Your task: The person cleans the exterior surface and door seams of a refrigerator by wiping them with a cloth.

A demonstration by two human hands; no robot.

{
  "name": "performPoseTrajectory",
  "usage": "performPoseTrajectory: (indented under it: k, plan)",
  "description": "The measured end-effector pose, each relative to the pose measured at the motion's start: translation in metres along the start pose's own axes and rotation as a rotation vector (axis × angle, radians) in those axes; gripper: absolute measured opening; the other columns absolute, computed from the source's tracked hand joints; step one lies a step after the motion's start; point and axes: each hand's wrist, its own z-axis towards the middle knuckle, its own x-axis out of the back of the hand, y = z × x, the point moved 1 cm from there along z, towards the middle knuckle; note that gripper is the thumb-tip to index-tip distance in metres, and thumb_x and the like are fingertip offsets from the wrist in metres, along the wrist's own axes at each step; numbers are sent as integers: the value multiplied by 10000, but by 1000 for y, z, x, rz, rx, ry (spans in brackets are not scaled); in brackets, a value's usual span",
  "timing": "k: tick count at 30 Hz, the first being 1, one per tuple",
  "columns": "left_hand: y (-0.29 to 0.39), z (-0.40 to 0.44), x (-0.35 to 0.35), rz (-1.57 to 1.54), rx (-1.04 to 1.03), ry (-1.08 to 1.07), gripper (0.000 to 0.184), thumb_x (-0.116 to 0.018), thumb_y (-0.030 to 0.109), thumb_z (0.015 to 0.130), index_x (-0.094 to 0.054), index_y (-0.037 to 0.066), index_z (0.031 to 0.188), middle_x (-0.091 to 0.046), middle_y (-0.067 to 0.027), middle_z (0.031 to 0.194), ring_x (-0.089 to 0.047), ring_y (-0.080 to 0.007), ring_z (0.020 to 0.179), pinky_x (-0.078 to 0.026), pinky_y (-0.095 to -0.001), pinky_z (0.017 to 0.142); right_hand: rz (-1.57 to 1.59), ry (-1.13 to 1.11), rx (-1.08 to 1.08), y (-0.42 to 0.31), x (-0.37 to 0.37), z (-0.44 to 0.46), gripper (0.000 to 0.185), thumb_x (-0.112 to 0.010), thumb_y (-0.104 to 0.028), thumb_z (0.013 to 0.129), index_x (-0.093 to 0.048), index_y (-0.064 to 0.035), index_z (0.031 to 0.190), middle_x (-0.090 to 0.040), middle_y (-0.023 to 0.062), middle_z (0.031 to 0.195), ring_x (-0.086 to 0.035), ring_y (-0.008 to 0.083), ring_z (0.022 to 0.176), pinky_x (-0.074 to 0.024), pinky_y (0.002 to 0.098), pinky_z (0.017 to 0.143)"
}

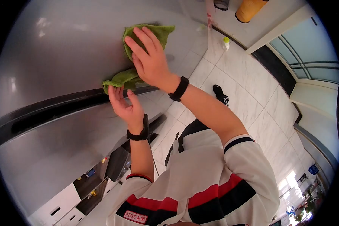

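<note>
A green cloth lies against a large shiny grey panel. My right hand presses on its upper part, palm down with the fingers slightly spread. Green fabric also shows lower left, beside the dark groove across the panel; whether both parts are one cloth is hidden. My left hand has its fingers bent against this lower edge, fingertips partly behind the fabric and thumb apart.
Below the groove is a second grey panel. White drawers and dark shelves stand at lower left. On the tiled floor are a bottle with a yellow-green cap and a dark shoe. A glazed door is at upper right.
</note>
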Motion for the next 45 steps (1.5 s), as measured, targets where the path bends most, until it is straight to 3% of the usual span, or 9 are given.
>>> performPoseTrajectory:
  k: [11,16,19,28,31,34,35,39,45]
  plan:
    - [12,7,24,79,-112,181,596,-499,-11,914,-205,-32,1432,-379,-199,1391,-412,-282,1272,-298,-414,1096,-72,-58,-16,-2,8,-8,588,-590,2,749,-489,-93,1321,-416,173,1366,-412,407,1235,-388,469,1020]
    - [22,16,27,-73,-78,111,619,-483,-7,926,-156,-34,1450,-305,-215,1458,-356,-296,1332,-281,-432,1109,-57,-14,-44,-7,4,-6,602,-583,21,741,-484,-85,1325,-410,182,1368,-399,418,1248,-388,474,1023]
    - [17,17,30,-131,-47,95,596,-460,-18,932,-165,-39,1450,-322,-218,1454,-369,-300,1329,-302,-429,1099,-53,-134,-14,-13,5,-27,617,-579,28,735,-475,-84,1333,-402,183,1380,-394,414,1256,-385,474,1032]
    - [10,12,25,-106,-70,87,584,-461,-7,939,-174,-43,1447,-336,-238,1449,-395,-306,1317,-337,-416,1080,-56,-174,-61,-12,1,-11,569,-571,-90,853,-409,-103,1398,-298,176,1488,-293,431,1342,-308,540,1071]
    - [5,9,18,-139,-80,138,597,-472,7,941,-164,-35,1451,-327,-237,1456,-396,-307,1316,-342,-412,1077,-55,-174,-60,6,-1,-11,570,-552,-126,880,-365,-54,1414,-237,223,1508,-241,444,1368,-254,527,1103]
    - [5,6,15,-148,-42,171,625,-487,9,938,-145,-22,1460,-312,-230,1468,-376,-314,1332,-340,-422,1085,-48,-80,-266,38,-9,-32,605,-538,-129,884,-304,12,1424,-200,273,1503,-209,458,1377,-202,501,1133]
    - [5,5,14,-146,-26,182,630,-488,5,936,-140,-20,1461,-311,-228,1469,-373,-314,1334,-341,-425,1085,-51,-111,-315,48,-10,-43,642,-513,-95,892,-213,71,1435,-154,327,1491,-169,485,1380,-159,479,1150]
    - [-2,-9,2,-131,14,195,647,-485,-20,929,-126,-12,1467,-301,-223,1476,-369,-314,1337,-339,-433,1091,12,-144,-513,69,-12,-87,685,-477,-45,903,-90,93,1451,-95,351,1491,-147,494,1383,-174,471,1149]
    - [-13,-24,-13,-230,43,183,657,-453,-63,913,-111,-11,1473,-275,-225,1489,-352,-321,1348,-311,-438,1104,-42,-198,-562,64,-8,-110,689,-514,-34,878,-148,66,1453,-159,344,1481,-204,477,1374,-242,454,1129]
